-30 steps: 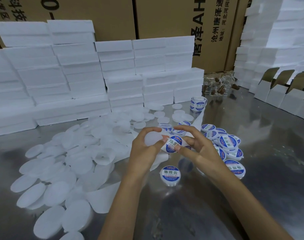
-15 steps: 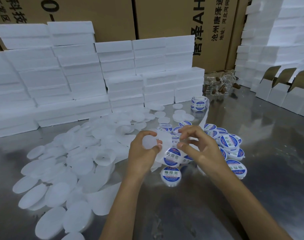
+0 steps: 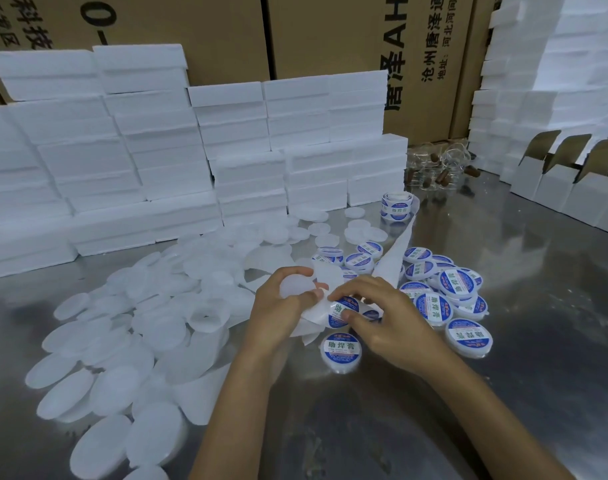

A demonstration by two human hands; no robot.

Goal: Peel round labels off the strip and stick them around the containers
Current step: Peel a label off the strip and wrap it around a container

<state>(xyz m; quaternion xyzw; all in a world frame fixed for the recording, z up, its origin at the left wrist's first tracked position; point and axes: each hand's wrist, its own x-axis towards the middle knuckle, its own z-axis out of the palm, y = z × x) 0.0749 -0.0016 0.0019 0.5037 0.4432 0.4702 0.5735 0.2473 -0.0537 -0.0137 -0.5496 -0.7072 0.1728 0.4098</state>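
- Two forearms of ours reach forward over the steel table (image 3: 503,306), meeting mid-frame.
- One labelled container (image 3: 340,348) sits on the table just under our hands.
- Our left hand (image 3: 281,313) curls round a plain white container (image 3: 295,287), thumb across its face.
- Our right hand (image 3: 382,317), palm down, pinches a round blue label (image 3: 342,311) on the white strip (image 3: 389,265); that strip runs back to the label roll (image 3: 396,204).
- We count many unlabelled containers (image 3: 115,341) heaped left, and labelled containers (image 3: 444,289) clustered right.
- Farthest back stand white foam blocks (image 3: 157,150) before cardboard cartons (image 3: 330,36).
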